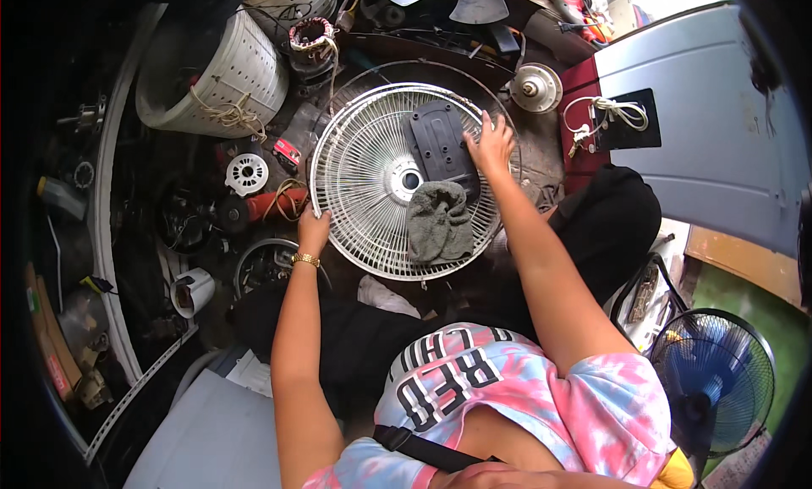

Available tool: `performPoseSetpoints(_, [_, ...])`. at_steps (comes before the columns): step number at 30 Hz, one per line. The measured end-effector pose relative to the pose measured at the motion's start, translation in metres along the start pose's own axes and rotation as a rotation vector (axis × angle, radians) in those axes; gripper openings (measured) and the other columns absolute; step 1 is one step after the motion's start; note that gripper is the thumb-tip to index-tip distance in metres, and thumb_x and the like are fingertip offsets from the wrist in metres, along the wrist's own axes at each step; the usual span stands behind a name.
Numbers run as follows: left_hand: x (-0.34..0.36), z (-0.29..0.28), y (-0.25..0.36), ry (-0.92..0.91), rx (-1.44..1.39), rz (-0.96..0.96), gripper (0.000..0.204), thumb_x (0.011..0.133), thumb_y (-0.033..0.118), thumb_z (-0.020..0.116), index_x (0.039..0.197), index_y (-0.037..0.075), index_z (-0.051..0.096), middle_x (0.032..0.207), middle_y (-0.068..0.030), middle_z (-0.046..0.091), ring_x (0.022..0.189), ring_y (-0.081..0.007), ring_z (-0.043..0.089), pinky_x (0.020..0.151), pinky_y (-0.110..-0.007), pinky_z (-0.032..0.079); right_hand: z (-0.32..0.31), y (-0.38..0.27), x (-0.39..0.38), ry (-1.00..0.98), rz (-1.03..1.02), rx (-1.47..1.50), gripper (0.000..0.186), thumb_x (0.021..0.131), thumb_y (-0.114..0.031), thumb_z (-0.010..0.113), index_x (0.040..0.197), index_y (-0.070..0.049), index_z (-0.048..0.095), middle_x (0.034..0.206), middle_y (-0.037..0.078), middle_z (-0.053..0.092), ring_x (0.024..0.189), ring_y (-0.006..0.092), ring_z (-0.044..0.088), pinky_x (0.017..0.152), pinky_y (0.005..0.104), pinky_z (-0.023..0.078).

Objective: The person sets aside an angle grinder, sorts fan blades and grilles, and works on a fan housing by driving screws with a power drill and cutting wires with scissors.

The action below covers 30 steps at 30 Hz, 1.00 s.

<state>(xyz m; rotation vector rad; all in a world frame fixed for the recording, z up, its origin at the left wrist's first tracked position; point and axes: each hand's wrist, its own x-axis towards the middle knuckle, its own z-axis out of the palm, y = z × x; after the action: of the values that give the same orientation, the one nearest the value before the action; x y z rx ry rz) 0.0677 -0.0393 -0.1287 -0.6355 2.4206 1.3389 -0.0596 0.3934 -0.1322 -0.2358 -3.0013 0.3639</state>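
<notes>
"Cluttered floor (538,146) all round; what's in the middle of it?"

"White fan grille (364,180), between the person's two hands. Dark plastic plate (441,146) lies on it, right of its hub, and a crumpled grey cloth (438,227) covers the plate's near end."

"How are the fingers?"

"Left hand (314,229) is closed on the grille's left rim, thumb on top, the other fingers mostly hidden. Right hand (493,149) has its fingers spread at the upper right rim, beside the plate; I can't tell how firmly they press."

"Farther out?"

"Red power tool (260,206) just left of the grille, white perforated bucket (254,74) beyond its upper left, black-caged fan (710,379) well off its lower right."
</notes>
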Motion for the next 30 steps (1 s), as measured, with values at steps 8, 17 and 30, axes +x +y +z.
performPoseSetpoints(8, [-0.048,-0.010,0.053,0.127,0.168,0.389,0.046,0.082,0.007,0.067,0.126,-0.003,0.058,0.126,-0.0291,0.057,0.119,-0.0458,0.053,0.103,-0.047,0.044,-0.006,-0.067,-0.096,-0.340,0.081,0.021,0.130,0.069,-0.076,0.073,0.163,-0.012,0.010,0.164,0.029,0.016,0.150,0.0458,0.021,0.117,0.0681,0.014])
performPoseSetpoints(17, [-0.076,0.007,0.046,-0.117,-0.536,0.147,0.067,0.087,-0.004,0.057,0.151,0.002,0.039,0.125,-0.0125,0.065,0.109,-0.0213,0.065,0.096,-0.033,0.051,-0.019,-0.022,-0.070,-0.443,0.205,0.904,0.123,0.063,-0.058,0.087,0.157,-0.005,0.026,0.140,0.028,0.051,0.126,0.0391,0.054,0.106,0.0463,0.044])
performPoseSetpoints(30, [-0.115,0.036,0.070,-0.191,-0.741,-0.358,0.025,0.083,0.009,0.055,0.106,0.001,0.059,0.111,-0.0129,0.065,0.103,-0.0313,0.065,0.092,-0.053,0.055,-0.065,0.000,-0.173,-0.582,-0.195,0.112,0.105,0.069,-0.043,0.087,0.155,-0.016,0.033,0.159,0.031,0.023,0.133,0.0585,0.039,0.108,0.0573,0.043])
